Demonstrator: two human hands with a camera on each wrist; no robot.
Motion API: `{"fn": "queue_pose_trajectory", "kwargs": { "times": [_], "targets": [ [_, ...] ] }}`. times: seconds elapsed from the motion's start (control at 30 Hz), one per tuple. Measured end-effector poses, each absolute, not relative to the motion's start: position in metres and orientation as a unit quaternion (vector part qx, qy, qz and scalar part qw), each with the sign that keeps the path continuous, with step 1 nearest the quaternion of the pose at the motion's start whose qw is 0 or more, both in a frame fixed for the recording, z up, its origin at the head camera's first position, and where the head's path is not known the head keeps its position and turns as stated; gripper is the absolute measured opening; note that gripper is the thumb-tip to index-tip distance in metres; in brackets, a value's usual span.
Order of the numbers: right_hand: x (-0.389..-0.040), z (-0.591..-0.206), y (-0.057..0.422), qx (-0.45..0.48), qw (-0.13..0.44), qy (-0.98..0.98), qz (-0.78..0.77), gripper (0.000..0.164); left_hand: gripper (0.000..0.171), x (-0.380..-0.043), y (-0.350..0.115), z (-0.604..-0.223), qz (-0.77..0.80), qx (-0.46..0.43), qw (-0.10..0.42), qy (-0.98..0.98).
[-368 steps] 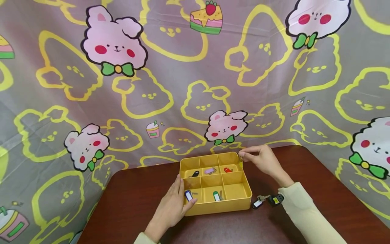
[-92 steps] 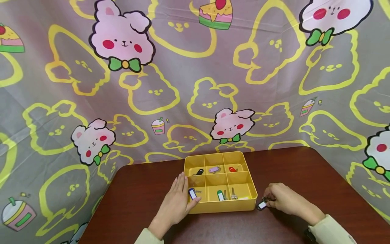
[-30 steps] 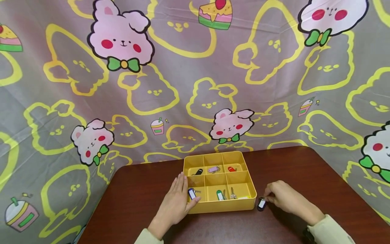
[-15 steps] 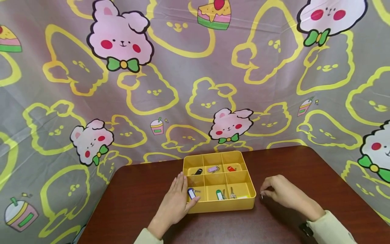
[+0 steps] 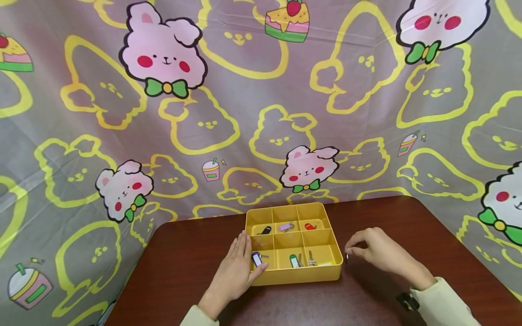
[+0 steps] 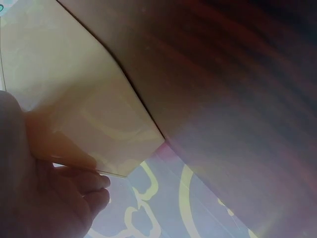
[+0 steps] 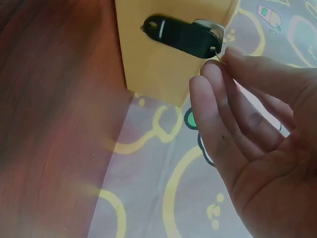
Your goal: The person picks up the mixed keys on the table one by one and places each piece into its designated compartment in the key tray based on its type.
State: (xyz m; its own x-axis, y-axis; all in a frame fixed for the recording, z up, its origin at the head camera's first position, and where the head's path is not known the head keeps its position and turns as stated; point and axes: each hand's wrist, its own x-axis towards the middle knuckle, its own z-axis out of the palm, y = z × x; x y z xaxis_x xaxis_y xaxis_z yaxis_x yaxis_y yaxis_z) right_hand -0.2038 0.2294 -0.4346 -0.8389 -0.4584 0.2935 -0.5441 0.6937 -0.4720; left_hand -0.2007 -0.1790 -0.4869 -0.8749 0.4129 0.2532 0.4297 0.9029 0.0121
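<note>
My left hand point(image 5: 233, 269) rests straight fingers along the left wall of a yellow divided box point(image 5: 295, 275), its thumb over the front-left corner. Close to the box's right wall, my right hand point(image 5: 381, 253) pinches the ring of a black key tag point(image 7: 183, 37) between thumb and fingertips. The tag hangs edge-on in the head view; a silver metal piece shows behind it in the right wrist view. In the box's front row lie a blue key tag point(image 5: 256, 259), a green key tag point(image 5: 294, 261) and silver keys point(image 5: 311, 259) beside a yellow tag point(image 5: 326, 264).
The back row holds a black tag point(image 5: 266, 230), a lilac tag point(image 5: 285, 227) and a red tag point(image 5: 310, 226). Dividers separate the compartments. Beneath is a dark wooden table point(image 5: 183, 244); a cartoon-printed cloth point(image 5: 244, 90) hangs behind it.
The keys with the yellow tag have gone into the front-right compartment since the oldest frame. My right hand has picked the black key tag off the table and moved slightly toward the box.
</note>
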Motion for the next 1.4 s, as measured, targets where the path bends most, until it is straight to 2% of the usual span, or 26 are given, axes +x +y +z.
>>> {"fn": "queue_pose_trajectory", "kwargs": {
  "times": [0.23,0.43,1.4],
  "targets": [
    [-0.202,-0.423,0.23,0.22,0.068,-0.924,0.306,0.013,0.088,-0.201,-0.179,-0.486,-0.036,-0.22,0.126,-0.967],
    [-0.2,-0.415,0.231,0.196,0.075,-0.92,0.332,0.004,0.088,-0.201,-0.18,-0.485,-0.038,-0.22,0.121,-0.967],
    [-0.203,-0.409,0.228,0.164,0.11,-0.878,0.437,0.011,0.089,-0.202,-0.181,-0.484,-0.026,-0.228,0.133,-0.964]
  ]
}}
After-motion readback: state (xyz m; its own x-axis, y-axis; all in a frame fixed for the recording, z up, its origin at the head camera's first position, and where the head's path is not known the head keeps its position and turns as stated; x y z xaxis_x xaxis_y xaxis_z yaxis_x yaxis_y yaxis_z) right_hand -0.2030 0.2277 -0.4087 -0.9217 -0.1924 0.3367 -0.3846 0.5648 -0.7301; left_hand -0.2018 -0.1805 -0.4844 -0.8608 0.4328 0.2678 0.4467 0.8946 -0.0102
